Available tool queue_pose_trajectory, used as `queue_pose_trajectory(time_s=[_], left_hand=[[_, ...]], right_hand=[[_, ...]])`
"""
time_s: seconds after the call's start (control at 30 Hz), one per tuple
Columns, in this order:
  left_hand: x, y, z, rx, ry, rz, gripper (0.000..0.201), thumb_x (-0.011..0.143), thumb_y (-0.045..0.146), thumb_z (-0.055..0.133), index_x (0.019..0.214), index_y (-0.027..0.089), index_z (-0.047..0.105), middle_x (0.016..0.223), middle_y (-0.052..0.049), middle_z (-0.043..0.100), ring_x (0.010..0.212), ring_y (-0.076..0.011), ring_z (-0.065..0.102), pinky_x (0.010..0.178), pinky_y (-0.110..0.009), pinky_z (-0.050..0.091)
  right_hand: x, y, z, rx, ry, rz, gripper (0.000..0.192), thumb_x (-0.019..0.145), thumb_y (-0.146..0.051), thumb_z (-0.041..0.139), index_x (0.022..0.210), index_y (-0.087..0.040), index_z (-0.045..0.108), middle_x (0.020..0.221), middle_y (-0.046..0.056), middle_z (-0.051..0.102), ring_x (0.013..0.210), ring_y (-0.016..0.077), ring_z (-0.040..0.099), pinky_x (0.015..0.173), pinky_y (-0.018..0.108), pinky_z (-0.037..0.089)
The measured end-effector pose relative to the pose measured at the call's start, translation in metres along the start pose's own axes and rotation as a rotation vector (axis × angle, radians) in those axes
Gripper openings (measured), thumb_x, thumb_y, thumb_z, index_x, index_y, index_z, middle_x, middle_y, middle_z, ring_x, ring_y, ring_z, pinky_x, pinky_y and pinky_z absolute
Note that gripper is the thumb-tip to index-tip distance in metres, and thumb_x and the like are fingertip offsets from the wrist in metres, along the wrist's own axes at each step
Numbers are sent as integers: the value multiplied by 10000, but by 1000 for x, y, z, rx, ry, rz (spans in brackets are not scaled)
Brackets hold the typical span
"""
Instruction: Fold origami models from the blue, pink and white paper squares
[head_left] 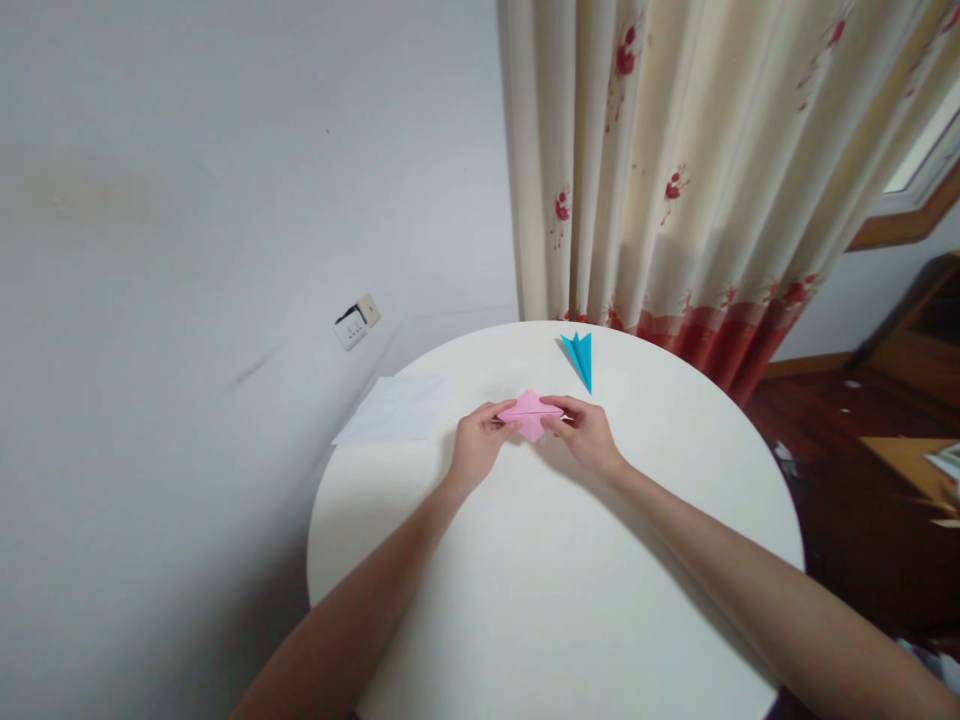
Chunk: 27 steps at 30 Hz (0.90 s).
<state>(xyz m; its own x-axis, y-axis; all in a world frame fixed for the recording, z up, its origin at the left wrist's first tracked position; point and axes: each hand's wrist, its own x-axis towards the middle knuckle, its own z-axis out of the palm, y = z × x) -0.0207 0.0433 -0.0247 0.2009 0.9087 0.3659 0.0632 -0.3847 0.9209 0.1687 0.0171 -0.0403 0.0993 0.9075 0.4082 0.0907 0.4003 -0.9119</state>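
Pinching the pink paper from both sides, your left hand and right hand keep it just above the round white worktop, near its far middle. Fingers of each hand are closed narrow on an opposite corner. The sheet is already folded into a small pointed shape with a crease across it, so several folds look done; judging by the finished blue paper plane lying just beyond, more folding seems left. A white sheet rests unfolded at the left edge.
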Motion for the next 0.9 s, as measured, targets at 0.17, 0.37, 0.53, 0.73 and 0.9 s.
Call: queue_pose_trajectory(time_s=[0.17,0.37,0.53,0.73,0.9], left_hand=[[0,4,-2,117,14,73,236,747,277,739,965,189,763,923,-57,687,800,-158,626,687,-256,488],[-2,11,-1,167,10,129,173,759,352,736,803,189,774,808,-46,631,760,-151,584,627,-232,449],[-7,12,2,67,-240,-55,280,797,402,699,880,142,759,839,-71,723,758,-181,645,692,-273,496],[-13,14,9,-53,-338,-218,382,761,472,726,877,109,754,846,-94,747,745,-194,666,709,-301,507],[-17,14,9,-165,-455,-364,463,773,534,701,919,96,734,864,-122,736,752,-188,679,678,-270,502]], right_hand=[[-2,-5,-1,-72,-20,-60,271,805,-364,668,981,-169,735,897,77,729,703,170,614,632,280,482],[-3,-15,-2,-118,11,-48,235,812,-385,658,781,-161,722,661,28,665,582,143,529,561,261,407],[-5,-14,0,-116,-39,-8,222,796,-351,652,701,-154,692,579,-5,592,545,119,458,529,247,341],[-7,-14,9,16,-94,86,295,781,-372,655,596,-144,621,537,-25,510,525,97,412,501,239,307],[-10,-18,13,115,-97,135,401,763,-449,677,515,-157,558,482,-39,446,483,87,370,452,237,282]])
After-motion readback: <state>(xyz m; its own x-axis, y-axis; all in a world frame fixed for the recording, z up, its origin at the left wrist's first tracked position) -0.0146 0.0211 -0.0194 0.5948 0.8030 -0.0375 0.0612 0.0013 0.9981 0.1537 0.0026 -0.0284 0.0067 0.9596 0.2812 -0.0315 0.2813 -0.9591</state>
